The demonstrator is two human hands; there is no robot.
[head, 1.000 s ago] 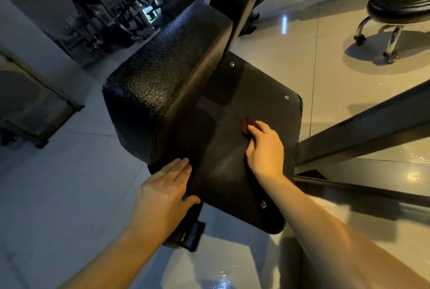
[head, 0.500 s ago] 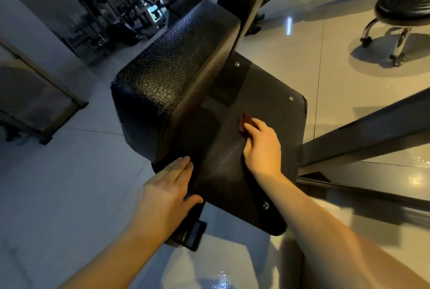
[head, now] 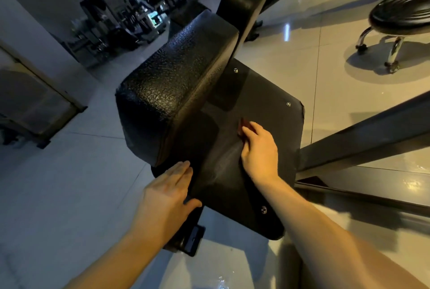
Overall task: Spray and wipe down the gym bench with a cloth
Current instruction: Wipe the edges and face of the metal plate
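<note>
The cloth (head: 241,127), a reddish-brown scrap mostly hidden, lies on the flat black panel of the bench (head: 258,93), near the panel's middle. The right hand (head: 260,151) covers it, fingers bent over the cloth and pressing it to the panel. The left hand (head: 168,196) rests open at the bench's near left edge, just below the thick textured pad (head: 176,93), fingers straight and together, thumb spread onto the panel. A dark metal beam (head: 363,136) runs off to the right of the bench. Beyond the bench to the right, a black round stool (head: 403,12) stands on the glossy tiled floor (head: 293,55).
</note>
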